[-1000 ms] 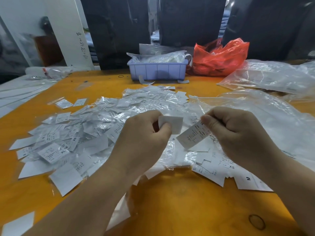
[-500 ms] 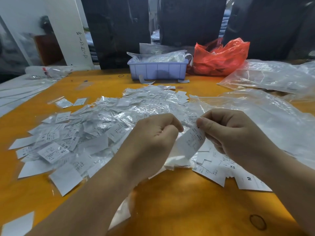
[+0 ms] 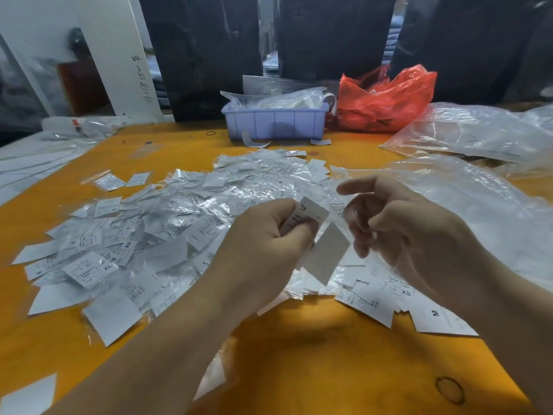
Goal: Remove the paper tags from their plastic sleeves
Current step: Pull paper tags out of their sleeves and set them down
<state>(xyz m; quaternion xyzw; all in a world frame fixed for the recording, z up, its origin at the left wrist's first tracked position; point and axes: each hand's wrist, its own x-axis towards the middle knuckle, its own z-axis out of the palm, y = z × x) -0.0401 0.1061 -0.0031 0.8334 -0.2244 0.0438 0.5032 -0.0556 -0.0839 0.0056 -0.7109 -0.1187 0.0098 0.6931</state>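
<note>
My left hand [image 3: 263,244] pinches tag [image 3: 311,215]; right hand [image 3: 398,226] loosely open, holding nothing I can tell. Few bare tags [image 3: 419,307] under right wrist; big sleeved pile [image 3: 179,211] beyond left hand remains.

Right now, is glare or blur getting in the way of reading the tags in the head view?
In the head view, glare glints off the plastic sleeves in the pile and hides much of their print; the right hand is smeared by motion blur; the tag pinched in the left hand is soft, though XL is readable; the wide lens bends the table edges.
</note>
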